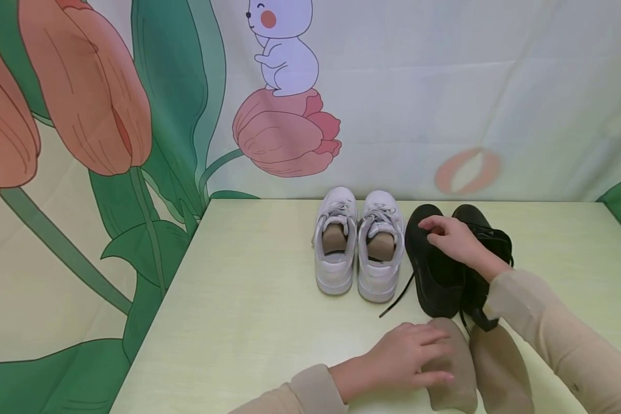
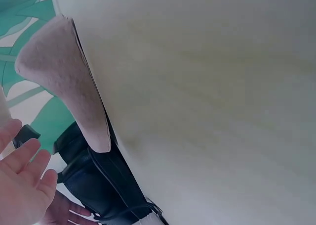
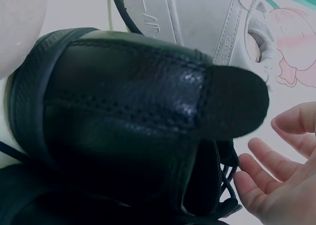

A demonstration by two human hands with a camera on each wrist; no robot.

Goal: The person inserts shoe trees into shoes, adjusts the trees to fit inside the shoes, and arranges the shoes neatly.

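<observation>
A pair of black lace-up shoes [image 1: 437, 296] stands heels toward me, to the right of two white sneakers [image 1: 336, 270]. Above the front of the left black shoe hovers my right hand [image 1: 457, 238], fingers loosely bent and holding nothing. The right wrist view has that hand [image 3: 289, 170] beside the laces, with the black heel [image 3: 113, 96] large in front. Two brown shoe-shaped inserts [image 1: 499, 368] lie behind the black shoes' heels. My left hand [image 1: 401, 356] overlaps the left insert [image 1: 457, 374] with spread, relaxed fingers, and grips nothing.
Brown inserts [image 1: 380, 246] also sit inside the white sneakers. A loose black lace [image 1: 399, 299] trails onto the pale table [image 1: 227, 299] from the left black shoe. Behind the table hangs a cloth [image 1: 393, 103] printed with tulips and a small white animal.
</observation>
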